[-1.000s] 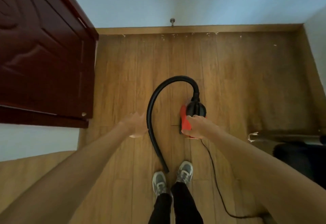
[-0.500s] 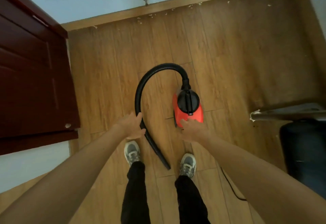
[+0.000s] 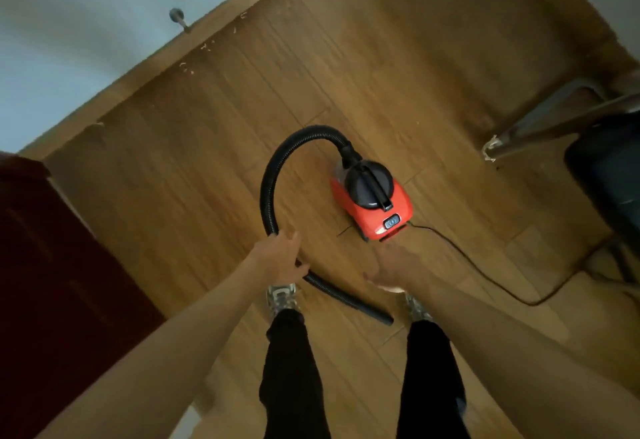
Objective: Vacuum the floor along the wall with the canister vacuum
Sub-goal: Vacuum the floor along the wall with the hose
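A small red canister vacuum (image 3: 377,212) with a black domed top stands on the wood floor ahead of my feet. Its black hose (image 3: 273,168) arcs left from the top and back down to the floor, ending in an open nozzle (image 3: 382,317) between my shoes. My left hand (image 3: 280,258) lies on the hose where it meets the floor, with fairly straight fingers. Hovering just behind the canister, my right hand (image 3: 391,274) is blurred, relaxed and touches nothing. White scraps of debris (image 3: 207,47) lie along the baseboard (image 3: 152,75).
The power cord (image 3: 485,276) trails right from the canister's rear across the floor. A metal furniture leg (image 3: 540,127) and a dark bulky object (image 3: 606,182) stand at the right. A dark red door (image 3: 52,265) is at the left, and a door stop (image 3: 178,18) sticks out of the wall.
My right hand has come off the canister's rear and pulled back toward me. The left hand has settled on the hose. My view has tilted and swung right.
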`<state>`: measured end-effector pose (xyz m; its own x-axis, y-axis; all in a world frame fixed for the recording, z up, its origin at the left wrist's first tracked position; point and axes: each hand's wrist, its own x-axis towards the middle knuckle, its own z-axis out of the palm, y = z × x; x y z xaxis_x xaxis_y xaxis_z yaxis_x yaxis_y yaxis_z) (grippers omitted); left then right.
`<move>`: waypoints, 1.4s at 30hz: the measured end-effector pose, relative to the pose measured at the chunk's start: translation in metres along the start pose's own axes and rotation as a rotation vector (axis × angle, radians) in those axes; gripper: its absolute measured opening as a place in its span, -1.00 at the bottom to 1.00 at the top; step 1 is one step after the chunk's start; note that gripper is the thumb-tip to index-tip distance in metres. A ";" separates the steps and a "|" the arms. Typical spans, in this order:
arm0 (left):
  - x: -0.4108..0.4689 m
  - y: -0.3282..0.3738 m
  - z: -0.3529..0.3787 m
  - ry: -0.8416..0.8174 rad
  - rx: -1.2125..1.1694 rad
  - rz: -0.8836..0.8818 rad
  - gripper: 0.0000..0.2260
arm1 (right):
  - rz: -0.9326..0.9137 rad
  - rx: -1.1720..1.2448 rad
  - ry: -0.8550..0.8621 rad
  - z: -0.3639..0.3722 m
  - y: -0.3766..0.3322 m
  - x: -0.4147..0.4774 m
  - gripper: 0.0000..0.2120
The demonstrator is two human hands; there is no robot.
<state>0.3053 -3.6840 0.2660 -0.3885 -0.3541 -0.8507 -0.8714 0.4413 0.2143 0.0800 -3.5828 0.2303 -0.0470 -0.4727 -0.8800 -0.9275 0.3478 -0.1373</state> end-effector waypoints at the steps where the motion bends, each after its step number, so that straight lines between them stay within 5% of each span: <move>1: -0.001 -0.010 0.002 0.010 0.044 0.036 -0.48 | 0.012 0.013 0.002 0.005 -0.011 -0.002 -0.34; 9: 0.011 -0.054 0.013 -0.136 0.263 0.143 -0.40 | 0.090 0.236 -0.021 0.035 -0.063 -0.008 -0.41; 26: 0.095 0.002 0.067 -0.351 0.634 0.220 -0.37 | 0.224 0.720 -0.080 0.175 -0.005 0.004 -0.37; 42: 0.227 -0.009 0.191 -0.442 0.826 0.219 -0.44 | 0.431 1.295 -0.165 0.321 -0.011 0.134 -0.31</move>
<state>0.2816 -3.6109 -0.0207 -0.2218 0.0734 -0.9723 -0.2414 0.9620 0.1277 0.2027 -3.3898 -0.0319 -0.1114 -0.0668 -0.9915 0.1588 0.9837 -0.0841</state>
